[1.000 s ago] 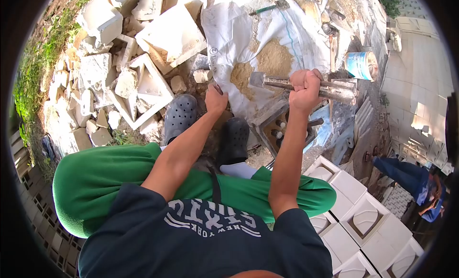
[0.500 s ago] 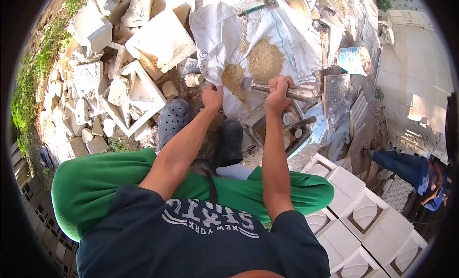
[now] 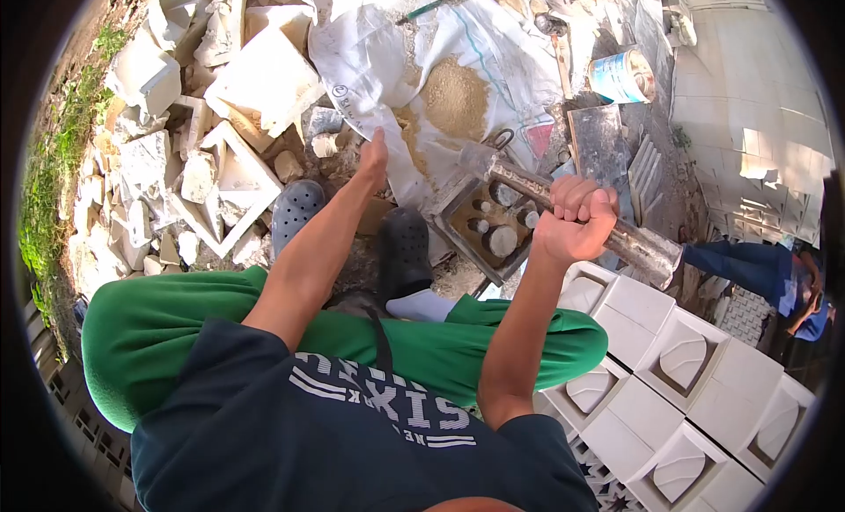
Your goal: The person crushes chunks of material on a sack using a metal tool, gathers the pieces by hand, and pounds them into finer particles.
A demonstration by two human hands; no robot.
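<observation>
My right hand is wrapped round a thick, crusted metal bar held slantwise. The bar's flat, blade-like end points to the upper left, above a square mould box. Several round pale-topped cores stand in brown material inside that box. At the near edge of a white sack, my left hand is closed, with the sack's edge at its fingers. A pile of sand lies on the sack, and a fold hides part of a smaller patch beside it.
Broken white blocks are heaped on the left. White moulded blocks stand in rows at lower right. A paint bucket, a hammer, a green-handled tool and a board lie beyond. Another person is at far right.
My right hand has moved right and nearer with the bar, uncovering the mould box. The sack's edge is folded up beside my left hand, covering some sand. The whole view has shifted slightly.
</observation>
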